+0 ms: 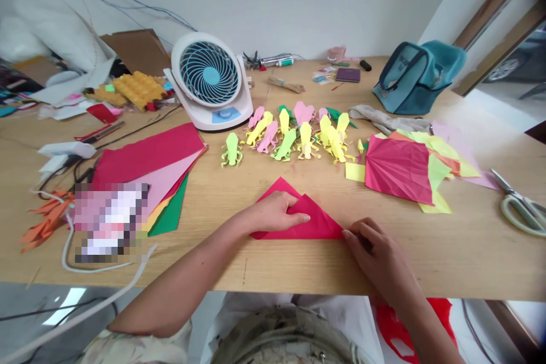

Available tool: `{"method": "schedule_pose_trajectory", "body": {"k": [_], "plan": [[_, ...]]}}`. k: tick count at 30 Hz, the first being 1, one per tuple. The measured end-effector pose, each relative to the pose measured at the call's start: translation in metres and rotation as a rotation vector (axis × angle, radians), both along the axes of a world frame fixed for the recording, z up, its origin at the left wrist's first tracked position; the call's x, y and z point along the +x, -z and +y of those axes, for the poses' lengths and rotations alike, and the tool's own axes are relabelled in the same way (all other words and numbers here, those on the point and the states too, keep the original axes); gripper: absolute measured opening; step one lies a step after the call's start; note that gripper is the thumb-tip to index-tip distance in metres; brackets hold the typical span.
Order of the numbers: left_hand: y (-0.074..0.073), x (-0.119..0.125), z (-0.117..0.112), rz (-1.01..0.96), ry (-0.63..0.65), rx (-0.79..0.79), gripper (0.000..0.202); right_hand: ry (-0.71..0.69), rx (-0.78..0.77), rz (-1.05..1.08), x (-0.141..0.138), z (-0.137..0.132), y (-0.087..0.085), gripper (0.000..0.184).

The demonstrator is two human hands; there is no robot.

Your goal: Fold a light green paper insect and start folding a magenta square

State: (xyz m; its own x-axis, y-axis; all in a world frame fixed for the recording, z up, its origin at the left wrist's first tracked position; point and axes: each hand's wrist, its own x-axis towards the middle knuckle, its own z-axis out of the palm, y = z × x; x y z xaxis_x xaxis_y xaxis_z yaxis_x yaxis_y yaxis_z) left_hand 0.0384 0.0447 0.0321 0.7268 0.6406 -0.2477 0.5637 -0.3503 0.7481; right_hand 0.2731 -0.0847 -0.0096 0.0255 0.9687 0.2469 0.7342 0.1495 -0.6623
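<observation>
A sheet of red paper [319, 219], folded into a triangle-like shape, lies on the table in front of me with its long edge towards me. My left hand [279, 210] rests on its left half, fingers and thumb stretched out and apart, pressing it down. At the paper's right corner, my right hand [371, 242] pinches the tip between thumb and fingers. Beyond the sheet stand several folded paper insects in yellow, pink and green, among them a light green paper insect [231, 149] set apart at the left.
Coloured paper sheets [149, 151] lie at left beside a phone-like blurred item [113, 224] and cables. A white fan [209, 77] stands behind. To the right are creased red paper [398, 168], scissors [522, 205] and a teal bag [416, 77]. The table edge runs close to me.
</observation>
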Motion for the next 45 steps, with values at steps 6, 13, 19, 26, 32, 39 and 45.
{"method": "schedule_pose_trajectory", "body": {"k": [6, 13, 19, 26, 32, 39, 45], "plan": [[0.009, 0.001, 0.002, -0.095, -0.057, -0.064, 0.051, 0.051, 0.009, -0.017, -0.003, 0.004, 0.005, 0.030], [0.017, 0.005, 0.003, -0.116, -0.147, -0.024, 0.041, 0.093, -0.099, -0.024, -0.005, 0.005, 0.004, 0.032], [0.020, 0.006, 0.003, -0.042, -0.182, 0.068, 0.036, 0.132, -0.130, -0.065, -0.009, 0.005, 0.003, 0.031], [0.009, 0.011, -0.005, 0.120, -0.191, 0.326, 0.024, 0.142, -0.119, -0.087, -0.008, 0.005, 0.007, 0.032], [0.010, 0.008, -0.001, 0.129, -0.140, 0.362, 0.022, 0.159, -0.090, -0.112, -0.010, 0.005, 0.006, 0.026], [0.012, 0.006, 0.006, 0.093, -0.172, 0.305, 0.028, 0.172, -0.083, -0.151, -0.012, 0.005, 0.002, 0.022], [0.014, 0.011, 0.007, 0.094, -0.214, 0.330, 0.031, 0.175, 0.020, -0.116, -0.013, 0.000, 0.000, 0.011]]}}
